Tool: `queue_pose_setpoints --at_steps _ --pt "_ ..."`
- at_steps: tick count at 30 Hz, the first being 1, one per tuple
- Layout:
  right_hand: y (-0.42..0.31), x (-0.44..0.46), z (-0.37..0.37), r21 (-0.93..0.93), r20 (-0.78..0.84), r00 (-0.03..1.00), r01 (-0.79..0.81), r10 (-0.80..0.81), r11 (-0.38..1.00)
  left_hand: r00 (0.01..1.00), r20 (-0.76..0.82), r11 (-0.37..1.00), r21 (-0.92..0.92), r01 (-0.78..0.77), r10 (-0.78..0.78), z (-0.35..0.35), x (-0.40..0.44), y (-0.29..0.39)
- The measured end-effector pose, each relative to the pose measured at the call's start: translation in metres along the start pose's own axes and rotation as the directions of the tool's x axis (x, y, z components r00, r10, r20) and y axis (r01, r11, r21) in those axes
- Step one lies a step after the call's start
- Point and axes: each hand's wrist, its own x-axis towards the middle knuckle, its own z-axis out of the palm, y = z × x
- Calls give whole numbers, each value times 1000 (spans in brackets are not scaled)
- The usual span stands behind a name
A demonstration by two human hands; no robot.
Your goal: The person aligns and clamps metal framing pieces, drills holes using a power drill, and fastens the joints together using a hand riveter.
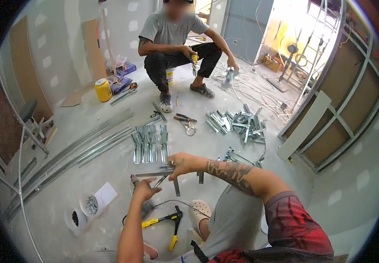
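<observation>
My right hand reaches in from the right, fingers curled around the end of a thin metal profile piece. Below it my left hand has its thumb and fingers apart, close to the lower end of a short metal strip. Whether it touches that strip is hard to tell. A power drill lies partly hidden behind my left wrist. Just beyond my hands, cut metal channel pieces are lined up side by side. Another short strip lies below my right hand.
Near my feet lies a yellow-black hand riveter. Two white tubs hold small fasteners. Pliers, long metal profiles and a pile of cut pieces lie farther off. A person sits opposite, holding a yellow-handled tool.
</observation>
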Motion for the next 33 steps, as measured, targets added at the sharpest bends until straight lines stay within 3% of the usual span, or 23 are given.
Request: queue_pose_setpoints --at_steps 1,6,9,11,12,14,16,18,19,21,22,23,24,26,27,28,30,31,32,33 --pt "-6 -1 0 10 27 1000 -9 9 1000 996 93 993 116 -15 4 2 -2 6" --pt "10 6 -4 -165 67 998 11 0 986 1000 21 940 342 -10 4 19 -3 -4" --pt "18 2 -35 -171 24 993 -106 112 980 993 -95 977 192 92 -74 8 -4 -36" --pt "38 -9 -46 50 -219 971 -92 101 994 982 -183 980 -200 8 -45 -12 -1 -54" --pt "48 -7 -55 12 -276 945 -181 177 983 974 -222 922 -385 -41 -49 -16 -2 -59" --pt "55 -15 -72 344 -243 931 -180 273 922 953 -302 916 -380 -129 8 -53 -16 -39" --pt "46 -20 -81 646 -169 921 -166 351 745 902 -430 702 -652 -286 -32 -65 -14 -32" --pt "43 -18 -80 859 -105 935 -86 338 505 933 -347 705 -686 -180 -100 -83 -22 -20" --pt "41 -17 -79 856 -98 938 -90 331 509 953 -263 693 -715 -90 -147 -92 -28 -10" --pt "38 -19 -79 929 -108 952 -6 287 369 949 -254 645 -761 -76 -187 -105 -43 17" --pt "36 -20 -81 928 -107 951 -8 289 372 946 -239 601 -797 -63 -218 -108 -47 26" --pt "35 -22 -83 951 -90 962 5 259 311 927 -324 601 -785 -152 -188 -108 -48 30" --pt "33 -23 -84 970 -73 971 16 229 244 929 -319 601 -785 -148 -188 -111 -49 29" --pt "31 -24 -84 970 -68 975 15 211 242 933 -276 534 -837 -117 -229 -118 -51 19" --pt "29 -23 -83 969 -63 980 15 189 246 944 -264 406 -899 -166 -199 -117 -48 10" --pt "23 -24 -83 970 -58 981 10 187 244 943 -263 406 -900 -162 -205 -118 -49 13" --pt "13 -25 -81 931 15 984 -79 178 356 897 -441 452 -805 -384 -24 -117 -48 22" --pt "6 -25 -78 894 16 981 -100 192 436 870 -490 591 -685 -426 59 -122 -54 36" --pt "-2 -25 -76 895 28 982 -108 187 432 872 -488 594 -689 -417 46 -127 -59 51" --pt "-10 -24 -75 844 39 980 -136 193 519 838 -527 726 -520 -449 141 -131 -64 65"
